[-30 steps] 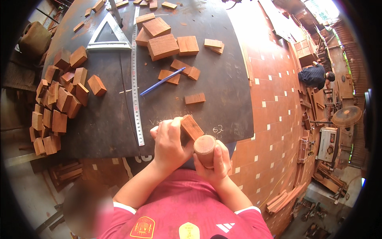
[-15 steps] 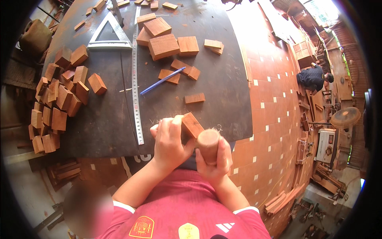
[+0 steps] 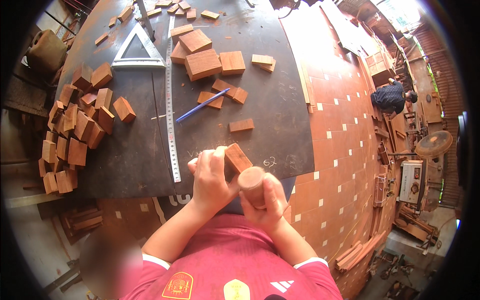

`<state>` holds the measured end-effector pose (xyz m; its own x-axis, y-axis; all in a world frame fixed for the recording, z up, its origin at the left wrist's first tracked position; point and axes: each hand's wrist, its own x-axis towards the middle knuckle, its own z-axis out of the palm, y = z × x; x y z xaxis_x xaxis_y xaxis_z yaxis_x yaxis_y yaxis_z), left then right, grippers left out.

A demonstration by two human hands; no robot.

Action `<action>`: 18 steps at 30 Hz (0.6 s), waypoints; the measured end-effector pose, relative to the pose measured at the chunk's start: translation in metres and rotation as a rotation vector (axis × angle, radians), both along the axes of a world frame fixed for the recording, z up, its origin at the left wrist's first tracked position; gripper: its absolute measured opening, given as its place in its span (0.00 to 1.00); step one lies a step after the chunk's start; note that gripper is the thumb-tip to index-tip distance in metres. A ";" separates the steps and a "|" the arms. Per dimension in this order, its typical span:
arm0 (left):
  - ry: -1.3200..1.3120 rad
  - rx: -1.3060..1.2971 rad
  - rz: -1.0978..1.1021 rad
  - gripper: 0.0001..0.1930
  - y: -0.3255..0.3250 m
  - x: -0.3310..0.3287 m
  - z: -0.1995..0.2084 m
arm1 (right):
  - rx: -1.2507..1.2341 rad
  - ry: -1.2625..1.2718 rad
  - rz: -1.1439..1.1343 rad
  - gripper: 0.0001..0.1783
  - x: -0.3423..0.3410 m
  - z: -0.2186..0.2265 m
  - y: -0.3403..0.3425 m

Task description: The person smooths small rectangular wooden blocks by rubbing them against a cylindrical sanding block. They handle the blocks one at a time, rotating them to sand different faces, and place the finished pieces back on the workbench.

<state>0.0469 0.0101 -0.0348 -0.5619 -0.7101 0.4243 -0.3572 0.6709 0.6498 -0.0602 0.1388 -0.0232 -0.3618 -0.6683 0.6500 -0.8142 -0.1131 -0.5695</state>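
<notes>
Close to the table's near edge, my left hand [image 3: 210, 177] is closed round a reddish-brown wooden block [image 3: 238, 157], which tilts up past the fingers. Beside it, my right hand [image 3: 267, 200] grips a light-brown cylinder [image 3: 252, 184] with a flat round end facing up. The cylinder overlaps the block's lower end in view; whether they touch, I cannot tell. Just beyond my hands a single small block [image 3: 241, 125] lies flat. A blue pen [image 3: 202, 105] rests across several small blocks further off.
A steel tape rule [image 3: 169, 100] runs lengthwise along the dark table [image 3: 135, 155]. Left of it lies a heap of wooden blocks [image 3: 77, 125]; a metal triangle frame [image 3: 138, 63] and larger blocks [image 3: 203, 64] are farther back. Across the tiled floor, another person [image 3: 390, 97] is at work.
My right hand has shifted slightly left and down with the cylinder, which now overlaps the block's end more. My left hand keeps its grip. The whole view has shifted a little.
</notes>
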 end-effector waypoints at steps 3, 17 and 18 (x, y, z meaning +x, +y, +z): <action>0.001 0.001 0.002 0.36 0.000 0.000 0.001 | 0.003 0.028 -0.083 0.52 -0.005 0.002 -0.004; -0.177 0.227 -0.434 0.43 -0.051 0.029 0.041 | 0.087 -0.274 -0.134 0.44 -0.025 0.008 0.015; -0.233 0.207 -0.474 0.44 -0.055 0.032 0.049 | 0.086 -0.297 -0.125 0.44 -0.022 0.007 0.013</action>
<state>0.0788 -0.0450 0.0147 -0.9018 -0.4123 0.1294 -0.1977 0.6600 0.7248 -0.0823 0.1520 -0.0164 -0.6095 -0.6551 0.4464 -0.6154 0.0359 -0.7874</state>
